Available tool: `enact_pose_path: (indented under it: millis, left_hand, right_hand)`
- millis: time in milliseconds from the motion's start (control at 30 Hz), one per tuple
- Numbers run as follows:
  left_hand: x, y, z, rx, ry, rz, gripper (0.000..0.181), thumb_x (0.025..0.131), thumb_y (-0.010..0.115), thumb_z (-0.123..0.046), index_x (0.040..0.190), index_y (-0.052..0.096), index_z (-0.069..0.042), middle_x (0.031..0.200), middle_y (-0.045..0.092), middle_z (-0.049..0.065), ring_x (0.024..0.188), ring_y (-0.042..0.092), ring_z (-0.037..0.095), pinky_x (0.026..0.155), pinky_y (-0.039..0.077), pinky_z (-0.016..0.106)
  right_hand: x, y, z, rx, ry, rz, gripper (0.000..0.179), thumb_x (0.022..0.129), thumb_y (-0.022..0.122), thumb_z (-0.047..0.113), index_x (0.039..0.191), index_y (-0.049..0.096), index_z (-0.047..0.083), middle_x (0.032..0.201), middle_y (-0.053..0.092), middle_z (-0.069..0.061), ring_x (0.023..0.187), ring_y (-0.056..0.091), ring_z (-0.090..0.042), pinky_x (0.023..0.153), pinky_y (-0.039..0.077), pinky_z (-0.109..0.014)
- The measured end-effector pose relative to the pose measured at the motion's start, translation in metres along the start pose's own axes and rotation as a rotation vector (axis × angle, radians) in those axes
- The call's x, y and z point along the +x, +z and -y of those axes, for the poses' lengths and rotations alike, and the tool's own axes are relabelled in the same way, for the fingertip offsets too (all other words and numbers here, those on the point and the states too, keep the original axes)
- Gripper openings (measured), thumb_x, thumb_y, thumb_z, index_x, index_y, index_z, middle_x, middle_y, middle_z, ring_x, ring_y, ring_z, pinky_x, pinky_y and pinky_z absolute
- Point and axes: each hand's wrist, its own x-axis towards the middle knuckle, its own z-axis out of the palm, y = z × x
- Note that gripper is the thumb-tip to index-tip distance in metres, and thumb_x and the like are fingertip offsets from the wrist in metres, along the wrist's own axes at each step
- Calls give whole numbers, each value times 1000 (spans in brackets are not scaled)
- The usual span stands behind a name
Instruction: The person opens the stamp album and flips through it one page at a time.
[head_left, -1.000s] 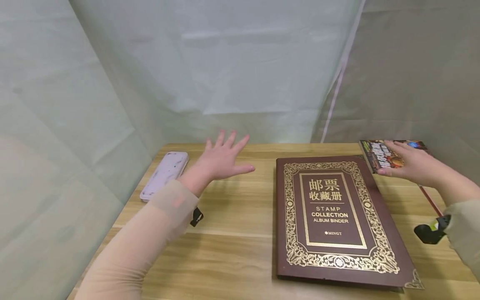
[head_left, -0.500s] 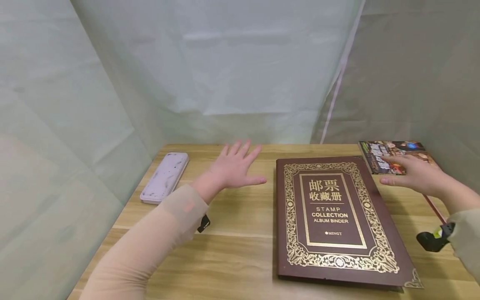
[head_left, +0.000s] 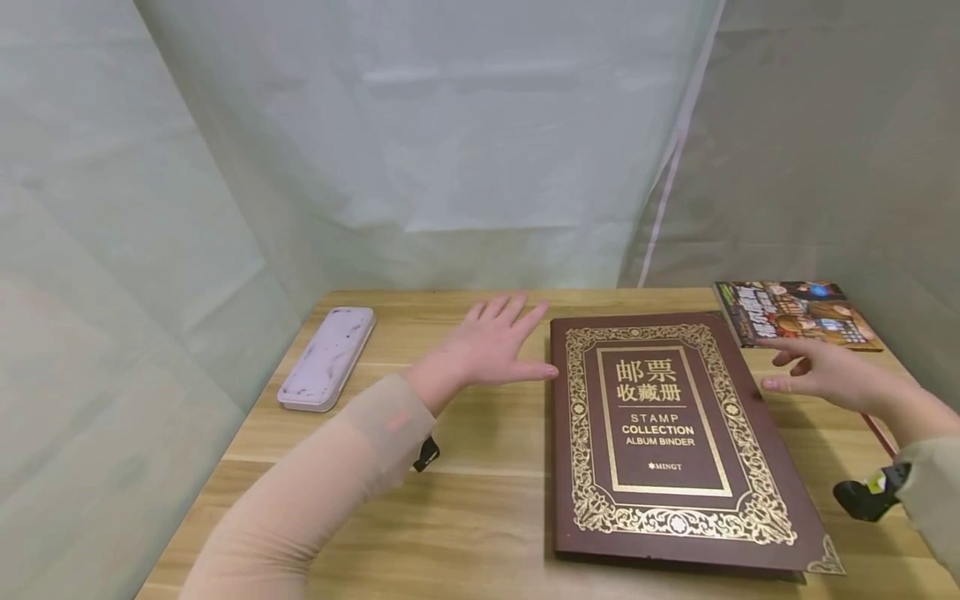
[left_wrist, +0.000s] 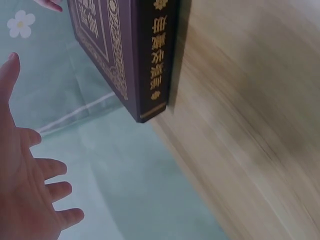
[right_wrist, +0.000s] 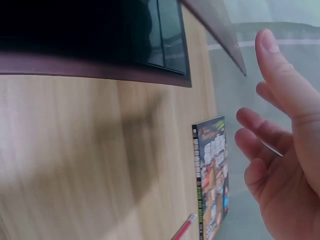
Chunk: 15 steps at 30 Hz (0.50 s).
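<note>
A thick maroon stamp album (head_left: 652, 517) with gold ornament lies closed on the wooden table, front cover up. My left hand (head_left: 487, 346) is over the table at the album's left edge, fingers spread and thumb tip right at the cover's border. In the left wrist view that hand (left_wrist: 25, 185) faces the album's gold-lettered spine (left_wrist: 156, 55), holding nothing. Off the album's right edge is my right hand (head_left: 832, 375), its fingers loosely bent and holding nothing. The right wrist view shows the hand (right_wrist: 285, 145) beside the album's raised cover edge (right_wrist: 215, 30).
Behind the right hand, a colourful comic-style book (head_left: 810, 317) lies at the table's back right corner. Near it is a red pencil (right_wrist: 185, 227). A pale lilac pencil case (head_left: 327, 358) lies at the back left. Pale cloth (head_left: 480, 150) hangs around the table.
My left hand has moved right and nearer to me, up to the album's left edge. The right hand has drawn back from over the comic-style book to the album's right edge, its fingers bending more.
</note>
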Motion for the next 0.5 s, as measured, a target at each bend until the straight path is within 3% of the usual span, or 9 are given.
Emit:
enact_pose_path:
  millis: [233,500]
  left_hand:
    - [10,2,-15,-43,35,29,93,83,29,-78,152,-2,-24,156,2,10,141,6,33,109,7,51]
    - [21,10,-34,-79,73,49,93,83,32,-77,152,-4,-26,156,0,9,141,4,32,110,5,50]
  right_hand:
    - [-5,9,-5,9,-17,-15,68,89,65,28,139,35,-7,115,53,-31,94,59,-37,70,48,-43]
    - [-6,20,-11,110,-53,-23,66,90,64,22,141,33,-5,113,55,-28,95,59,-37,71,47,-38]
